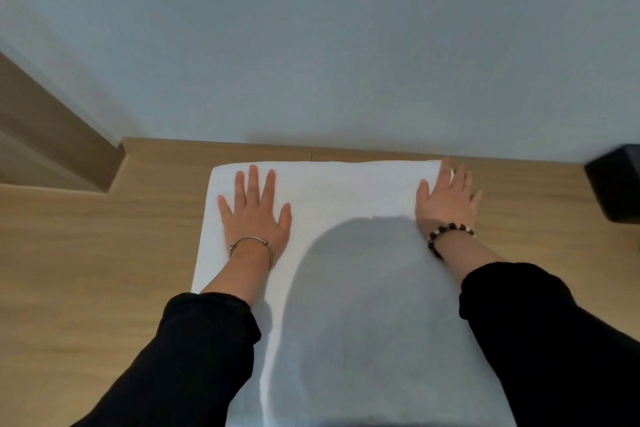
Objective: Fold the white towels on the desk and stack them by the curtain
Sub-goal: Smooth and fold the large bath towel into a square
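Head view, starting nearest: black sleeves (pixel 194 357) reach forward over a white towel (pixel 346 191). The towel lies spread on the wooden desk (pixel 86 253), and its near end runs out of the picture at the bottom. Farther on, the left hand (pixel 254 215), wearing a silver bangle (pixel 252 243), lies flat on the towel with fingers straight and spread. The right hand (pixel 446 201), wearing a bead bracelet (pixel 448 230), presses flat on the towel's far right corner, fingers straight. Behind the desk is a pale wall (pixel 311 45). A black object (pixel 616 184) sits at the far right.

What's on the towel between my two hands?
Only bare white towel, partly shadowed, lies between the left hand and the right hand, per the head view.
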Motion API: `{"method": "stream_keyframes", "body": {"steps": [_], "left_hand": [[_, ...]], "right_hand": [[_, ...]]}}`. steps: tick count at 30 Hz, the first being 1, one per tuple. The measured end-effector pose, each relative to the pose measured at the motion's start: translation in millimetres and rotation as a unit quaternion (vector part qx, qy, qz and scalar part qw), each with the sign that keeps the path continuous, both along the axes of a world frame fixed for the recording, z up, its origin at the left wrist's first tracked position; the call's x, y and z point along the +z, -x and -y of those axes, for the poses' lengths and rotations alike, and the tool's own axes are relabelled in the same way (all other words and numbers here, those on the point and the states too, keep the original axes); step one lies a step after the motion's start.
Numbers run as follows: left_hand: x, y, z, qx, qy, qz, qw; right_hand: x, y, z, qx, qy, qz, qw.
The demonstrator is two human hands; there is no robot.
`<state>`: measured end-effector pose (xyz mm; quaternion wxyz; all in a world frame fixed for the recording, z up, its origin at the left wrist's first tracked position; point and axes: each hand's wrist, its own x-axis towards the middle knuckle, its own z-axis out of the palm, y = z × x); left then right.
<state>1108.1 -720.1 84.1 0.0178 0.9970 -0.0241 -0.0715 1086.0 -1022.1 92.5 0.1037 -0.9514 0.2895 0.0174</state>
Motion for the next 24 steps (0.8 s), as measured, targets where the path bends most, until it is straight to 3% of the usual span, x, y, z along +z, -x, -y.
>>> {"method": "stream_keyframes", "body": {"steps": [3,5,10,14,17,21,23,24], "left_hand": [[0.8,0.3,-0.2,0.005,0.0,-0.007,1.0],[4.3,2.5,0.3,-0.008,0.012,0.013,1.0],[8.7,10.0,1.0,-0.195,0.057,0.05,0.978],[3.3,3.5,-2.7,-0.147,0.045,0.032,0.988],[1.3,2.3,-2.9,-0.131,0.04,0.027,0.99],[1.3,1.2,-0.9,-0.124,0.031,0.02,0.992],[1.4,0.6,-0.4,-0.125,0.034,0.02,0.991],[1.4,0.4,-0.9,-0.126,0.04,0.02,0.991]], "right_hand": [[9.3,3.1,1.0,-0.087,-0.071,0.094,0.989],[13.7,2.3,4.5,-0.158,-0.142,0.106,0.971],[22.1,-18.6,21.0,-0.249,-0.28,0.119,0.92],[19.0,-31.7,26.1,-0.236,-0.248,0.058,0.938],[12.2,-30.6,18.8,-0.251,-0.19,0.101,0.944],[22.2,-27.1,-20.0,-0.109,-0.03,0.183,0.977],[18.1,-15.5,-72.2,0.069,-0.037,0.15,0.986],[9.9,-4.2,-100.9,0.18,-0.017,0.093,0.979]]}}
